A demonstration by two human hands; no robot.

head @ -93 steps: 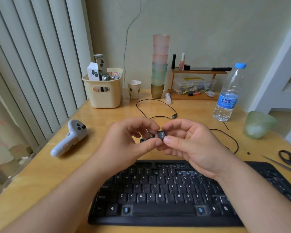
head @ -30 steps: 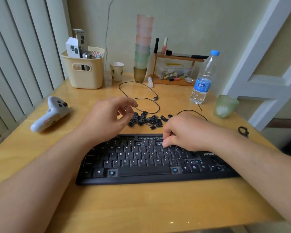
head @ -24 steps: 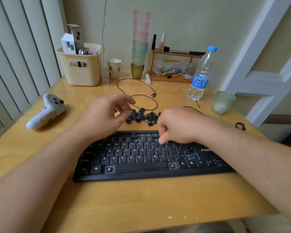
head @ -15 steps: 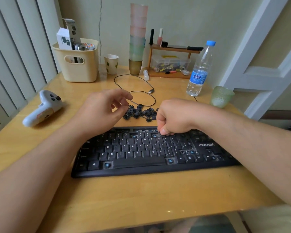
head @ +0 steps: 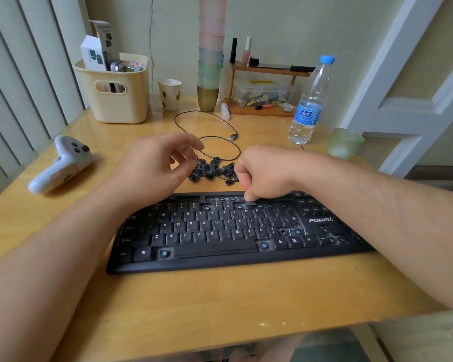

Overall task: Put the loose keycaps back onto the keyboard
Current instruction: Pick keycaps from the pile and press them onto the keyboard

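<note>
Right hand, fingers curled, presses a small black keycap into the black plastic keyboard; left hand hovers loosely curled, empty, beside the pile of loose black keycaps.

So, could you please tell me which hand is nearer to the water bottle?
Right. The right hand presses on the keyboard's top rows, below-left of the water bottle; the left hand hovers farther left.

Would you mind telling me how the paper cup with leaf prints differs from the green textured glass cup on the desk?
The white paper cup with leaf prints is opaque and smooth; the green textured glass cup is translucent and bumpy. The paper cup stands at the back beside the cream plastic basket, the glass cup at the right edge near the clear water bottle. Both stand upright on the wooden desk.
</note>
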